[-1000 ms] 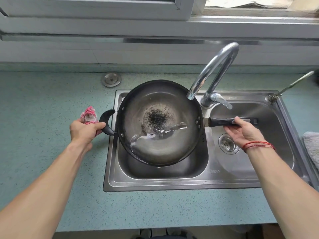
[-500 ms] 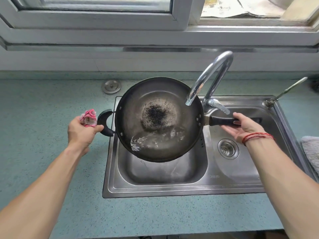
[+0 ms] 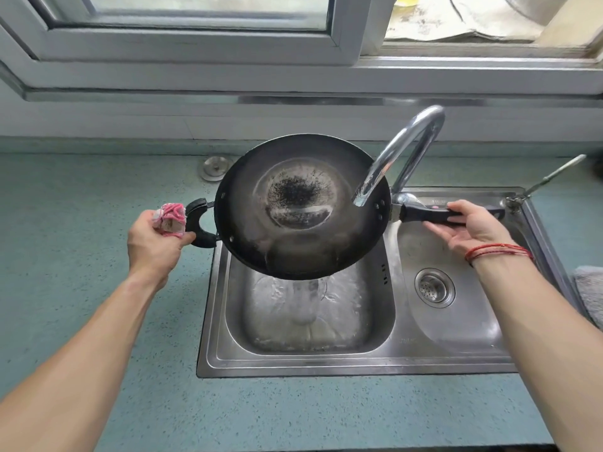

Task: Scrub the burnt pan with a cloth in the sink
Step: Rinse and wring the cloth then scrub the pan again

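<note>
Pan [image 3: 248, 207] tipped further, spilling; left hand [image 3: 153, 239] grips cloth [image 3: 170, 218], side handle [image 3: 205, 240]; right hand [image 3: 466, 230] seemingly cradles long handle [image 3: 424, 214].

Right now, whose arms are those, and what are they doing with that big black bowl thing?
Those are a person's own arms. The one picture comes from a camera worn on their head, looking down. The left hand grips a pink cloth and touches the small loop handle. The right hand holds the long handle. The pan, with a burnt patch in the middle, is tipped over the left basin of the sink, and water pours out. A tap curves above it.
</note>
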{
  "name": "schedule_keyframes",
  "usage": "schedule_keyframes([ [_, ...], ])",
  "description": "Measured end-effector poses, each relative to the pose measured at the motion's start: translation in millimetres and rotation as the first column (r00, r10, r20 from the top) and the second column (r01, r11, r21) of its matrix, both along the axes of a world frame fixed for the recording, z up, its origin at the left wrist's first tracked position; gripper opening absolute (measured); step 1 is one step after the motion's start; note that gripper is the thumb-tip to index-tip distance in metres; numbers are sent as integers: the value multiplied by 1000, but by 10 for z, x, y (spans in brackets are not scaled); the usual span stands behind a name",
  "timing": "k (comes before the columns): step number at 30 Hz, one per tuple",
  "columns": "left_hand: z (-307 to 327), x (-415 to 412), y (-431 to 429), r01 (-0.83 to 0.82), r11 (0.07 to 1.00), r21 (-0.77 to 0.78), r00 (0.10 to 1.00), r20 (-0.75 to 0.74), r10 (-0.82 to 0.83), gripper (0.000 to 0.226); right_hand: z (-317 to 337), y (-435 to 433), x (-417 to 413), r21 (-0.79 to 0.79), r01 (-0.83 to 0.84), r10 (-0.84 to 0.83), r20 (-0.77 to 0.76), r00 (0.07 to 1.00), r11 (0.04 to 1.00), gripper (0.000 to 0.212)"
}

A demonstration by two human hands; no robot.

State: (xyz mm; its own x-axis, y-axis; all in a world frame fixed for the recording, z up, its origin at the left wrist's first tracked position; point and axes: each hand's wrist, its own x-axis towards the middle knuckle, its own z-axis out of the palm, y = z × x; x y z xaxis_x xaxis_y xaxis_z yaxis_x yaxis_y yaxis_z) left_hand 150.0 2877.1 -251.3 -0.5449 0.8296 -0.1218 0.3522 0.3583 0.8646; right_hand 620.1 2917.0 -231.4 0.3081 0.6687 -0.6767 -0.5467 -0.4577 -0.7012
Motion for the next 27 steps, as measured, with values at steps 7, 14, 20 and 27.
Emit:
schedule_keyframes([
  [7, 137, 57, -17, 38, 999, 20, 994, -105, -36, 39, 60, 41, -7, 18, 47, -46, -46, 998, 999, 9],
  [14, 111, 27, -44, 47, 998, 43, 978, -206, -37, 39, 129, 37, -23, 44, 69, -64, -109, 992, 997, 13],
  [20, 121, 8, -70, 35, 998, 58, 963, -270, -18, 38, 153, 51, -53, 66, 94, -82, -170, 982, 993, 11],
  [27, 119, -4, -91, 0, 998, 69, 960, -278, 19, 36, 175, 75, -112, 64, 71, -59, -180, 982, 995, 12],
])
